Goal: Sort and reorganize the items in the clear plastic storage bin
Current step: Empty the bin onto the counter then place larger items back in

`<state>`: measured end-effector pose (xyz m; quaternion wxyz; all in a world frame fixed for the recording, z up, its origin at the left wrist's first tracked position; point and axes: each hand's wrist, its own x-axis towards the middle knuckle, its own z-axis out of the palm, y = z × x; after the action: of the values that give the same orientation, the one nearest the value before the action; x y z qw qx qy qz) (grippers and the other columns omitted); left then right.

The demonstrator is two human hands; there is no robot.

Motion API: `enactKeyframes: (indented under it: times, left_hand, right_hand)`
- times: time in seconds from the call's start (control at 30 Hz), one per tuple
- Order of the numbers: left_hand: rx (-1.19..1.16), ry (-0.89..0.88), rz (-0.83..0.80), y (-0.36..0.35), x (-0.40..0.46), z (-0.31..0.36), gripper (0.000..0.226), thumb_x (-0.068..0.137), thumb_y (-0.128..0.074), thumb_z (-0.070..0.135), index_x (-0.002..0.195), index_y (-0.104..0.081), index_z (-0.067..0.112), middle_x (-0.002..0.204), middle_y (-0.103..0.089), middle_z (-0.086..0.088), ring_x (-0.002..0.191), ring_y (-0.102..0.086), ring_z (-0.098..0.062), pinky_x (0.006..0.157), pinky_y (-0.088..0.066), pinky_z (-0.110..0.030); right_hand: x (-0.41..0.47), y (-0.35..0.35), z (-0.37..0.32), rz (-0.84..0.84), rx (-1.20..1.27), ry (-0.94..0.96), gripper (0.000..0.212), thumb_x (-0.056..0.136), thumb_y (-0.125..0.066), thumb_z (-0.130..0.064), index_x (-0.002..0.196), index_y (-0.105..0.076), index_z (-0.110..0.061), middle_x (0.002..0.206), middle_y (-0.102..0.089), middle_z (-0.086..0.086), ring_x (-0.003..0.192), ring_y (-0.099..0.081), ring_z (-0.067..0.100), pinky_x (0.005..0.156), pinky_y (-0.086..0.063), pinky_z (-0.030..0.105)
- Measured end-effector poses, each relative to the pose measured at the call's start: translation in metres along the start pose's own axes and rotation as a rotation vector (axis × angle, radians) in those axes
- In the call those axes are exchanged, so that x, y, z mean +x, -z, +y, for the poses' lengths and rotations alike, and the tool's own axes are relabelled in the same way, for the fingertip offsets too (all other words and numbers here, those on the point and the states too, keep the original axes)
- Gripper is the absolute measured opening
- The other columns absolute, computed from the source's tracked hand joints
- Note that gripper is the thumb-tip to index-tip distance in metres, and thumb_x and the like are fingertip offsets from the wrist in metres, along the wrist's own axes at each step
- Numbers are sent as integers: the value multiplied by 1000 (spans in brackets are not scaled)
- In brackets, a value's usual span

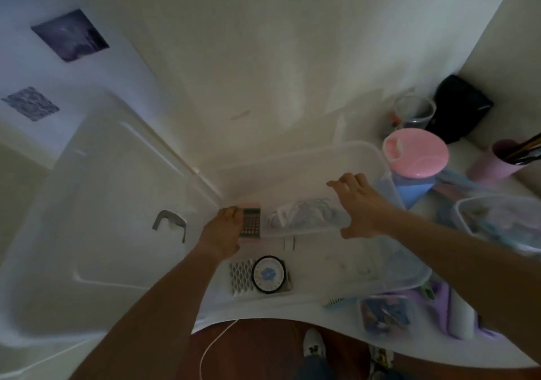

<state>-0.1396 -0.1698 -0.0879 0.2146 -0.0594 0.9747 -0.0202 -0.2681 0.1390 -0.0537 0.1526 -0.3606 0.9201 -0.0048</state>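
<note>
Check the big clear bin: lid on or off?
Off. The clear bin is open on top, both hands reach inside, and its lid lies flat on the table beside it.

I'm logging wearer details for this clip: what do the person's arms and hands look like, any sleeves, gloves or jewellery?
Both forearms are bare, with no sleeves in view. The left hand and right hand wear no gloves. No watch or bracelet shows; the picture is too blurred to tell about rings.
</note>
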Motion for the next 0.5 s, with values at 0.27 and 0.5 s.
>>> enactKeyframes:
  times: [0.27,0.5]
  left_hand:
    - [122,-37,-4,-18,39,-10,97,80,-77,42,153,-19,16,146,-35,-9,133,-37,-28,97,-50,-41]
    - [56,37,56,-24,50,-13,87,79,-79,40,147,-31,15,140,-38,-11,128,-40,-29,98,-49,-38]
  right_hand:
    - [26,-21,-12,40,-178,-85,50,85,-65,-32,129,-46,-19,125,-45,7,106,-53,26,75,-44,34]
    - [33,-40,-22,67,-199,-125,54,86,-69,-37,129,-44,-18,123,-47,9,100,-55,27,67,-47,34]
